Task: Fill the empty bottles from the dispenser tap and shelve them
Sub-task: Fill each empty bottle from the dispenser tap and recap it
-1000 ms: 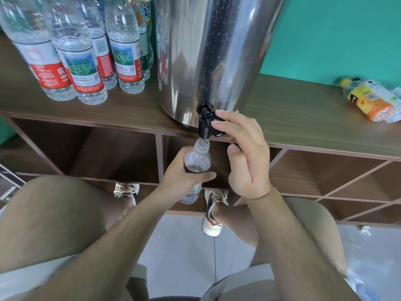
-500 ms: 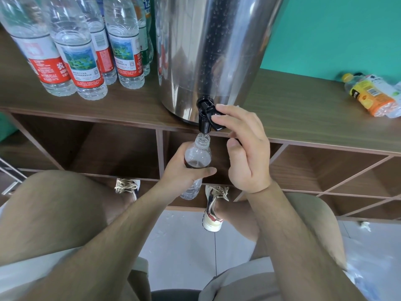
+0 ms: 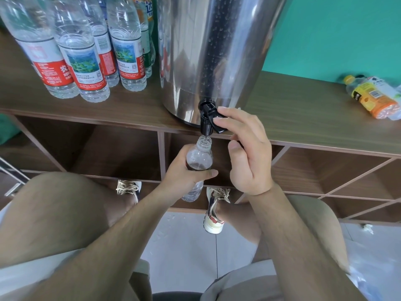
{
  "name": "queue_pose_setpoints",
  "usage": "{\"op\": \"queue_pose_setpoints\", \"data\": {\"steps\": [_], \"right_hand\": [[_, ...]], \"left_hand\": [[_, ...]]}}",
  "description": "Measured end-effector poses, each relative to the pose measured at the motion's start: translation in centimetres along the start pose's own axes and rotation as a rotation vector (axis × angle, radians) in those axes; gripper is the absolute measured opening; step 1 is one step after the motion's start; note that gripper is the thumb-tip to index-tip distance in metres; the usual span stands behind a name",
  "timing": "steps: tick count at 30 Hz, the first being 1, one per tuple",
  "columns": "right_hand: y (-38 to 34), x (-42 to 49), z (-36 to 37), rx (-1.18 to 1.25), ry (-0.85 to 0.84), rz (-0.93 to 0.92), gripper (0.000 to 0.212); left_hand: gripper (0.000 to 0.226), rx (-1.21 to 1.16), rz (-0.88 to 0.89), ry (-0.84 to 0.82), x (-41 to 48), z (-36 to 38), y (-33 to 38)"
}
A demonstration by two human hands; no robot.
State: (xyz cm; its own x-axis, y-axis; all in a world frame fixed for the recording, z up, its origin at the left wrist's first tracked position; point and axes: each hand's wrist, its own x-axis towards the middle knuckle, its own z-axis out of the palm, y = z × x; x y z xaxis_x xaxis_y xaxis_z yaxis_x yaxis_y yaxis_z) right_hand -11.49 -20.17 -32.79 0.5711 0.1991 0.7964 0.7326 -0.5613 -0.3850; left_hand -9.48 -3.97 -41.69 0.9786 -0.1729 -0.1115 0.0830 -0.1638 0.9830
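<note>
The left hand (image 3: 184,172) grips the clear bottle (image 3: 199,157) round its upper body and holds the open mouth directly below the black tap (image 3: 206,118), so water would drop straight in (whether a stream is running is hard to tell). The right hand (image 3: 249,153) curls its fingers over the tap's lever, thumb beneath, to work it. The dispenser (image 3: 217,51) sits at the near edge of the shelf top (image 3: 293,118), which leaves room under the spout. Filled bottles (image 3: 86,68) stand at far left.

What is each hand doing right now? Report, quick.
Left hand: closed, holding the clear bottle.
Right hand: fingers curled over the tap lever, pressing it.
</note>
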Motion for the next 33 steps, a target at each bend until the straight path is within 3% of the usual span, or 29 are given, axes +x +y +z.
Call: {"op": "queue_pose_setpoints", "data": {"steps": [33], "right_hand": [[0.02,-0.02,0.08,-0.008,0.004,0.001,0.041]], "left_hand": [[0.076,-0.013,-0.001,-0.008,-0.03,0.10,-0.22]]}}
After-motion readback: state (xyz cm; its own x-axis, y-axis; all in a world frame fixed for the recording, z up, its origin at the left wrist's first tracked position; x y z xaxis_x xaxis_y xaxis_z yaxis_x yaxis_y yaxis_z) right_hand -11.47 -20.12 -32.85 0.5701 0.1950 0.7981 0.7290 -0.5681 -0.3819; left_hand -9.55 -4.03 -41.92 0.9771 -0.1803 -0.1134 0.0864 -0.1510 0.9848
